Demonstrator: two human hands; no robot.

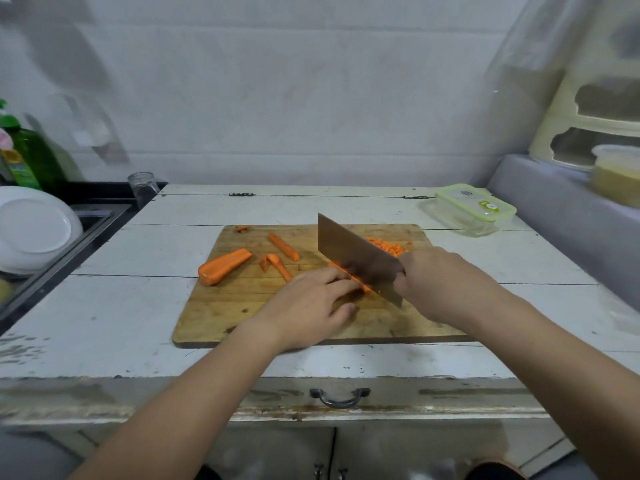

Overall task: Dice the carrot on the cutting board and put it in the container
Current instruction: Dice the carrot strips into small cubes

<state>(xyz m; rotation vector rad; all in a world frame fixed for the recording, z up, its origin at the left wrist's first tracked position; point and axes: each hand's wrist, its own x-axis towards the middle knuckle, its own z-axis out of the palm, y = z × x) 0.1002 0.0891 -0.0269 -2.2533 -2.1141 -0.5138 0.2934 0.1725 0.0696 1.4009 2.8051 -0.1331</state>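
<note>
**Dicing in progress**

Our right hand (440, 282) grips the cleaver (360, 259); our left hand (311, 303) pins carrot strips (356, 280) on the board (214, 306) with curled fingers. Dice (388, 245) piled behind the blade. Container (467, 209) (lid on) sits beyond the board's far right corner.

A white wall (277, 98) of large pale panels rises behind the bench (104, 306), a white-painted wooden cabinet top with worn, chipped planks. A drawer front below carries a dark metal handle (340, 397), with cupboard doors (277, 452) beneath. To the left sits a dark sink (86, 216) holding white plates (34, 230), with a green bottle (29, 157) and a clear glass (142, 188) close by. On the right a grey ledge (554, 209) bears a cream rack (588, 123). The light is soft and even.
</note>
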